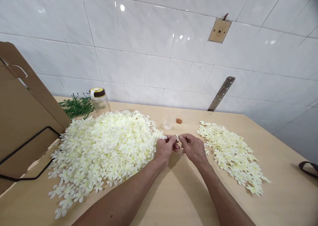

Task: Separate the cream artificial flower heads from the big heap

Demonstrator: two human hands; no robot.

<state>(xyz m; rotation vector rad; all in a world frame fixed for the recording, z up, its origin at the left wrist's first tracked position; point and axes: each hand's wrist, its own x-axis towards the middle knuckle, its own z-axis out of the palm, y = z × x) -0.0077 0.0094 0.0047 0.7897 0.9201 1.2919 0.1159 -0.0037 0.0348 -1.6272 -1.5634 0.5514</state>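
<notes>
Near the middle of the table my two hands meet, fingertips almost touching. Between them shows a small cream artificial flower point(177, 138), which both hands pinch. My left hand point(166, 148) is closed, with its thumb and forefinger at the flower and the other fingers curled. My right hand point(193, 147) is closed too, its thumb and forefinger on the flower's other side. A big heap of white-yellow artificial flowers point(106, 146) lies to the left, its edge by my left hand. To the right spreads a flatter pile of similar flowers point(231, 153).
Behind my hands are a clear plastic cup point(169, 123) and a small brown oval piece point(179, 120). A clear bottle point(100, 102) and green plastic stems point(77, 106) stand back left. A cardboard box point(25, 107) borders the left side. A metal bracket point(221, 93) leans against the tiled wall point(159, 70).
</notes>
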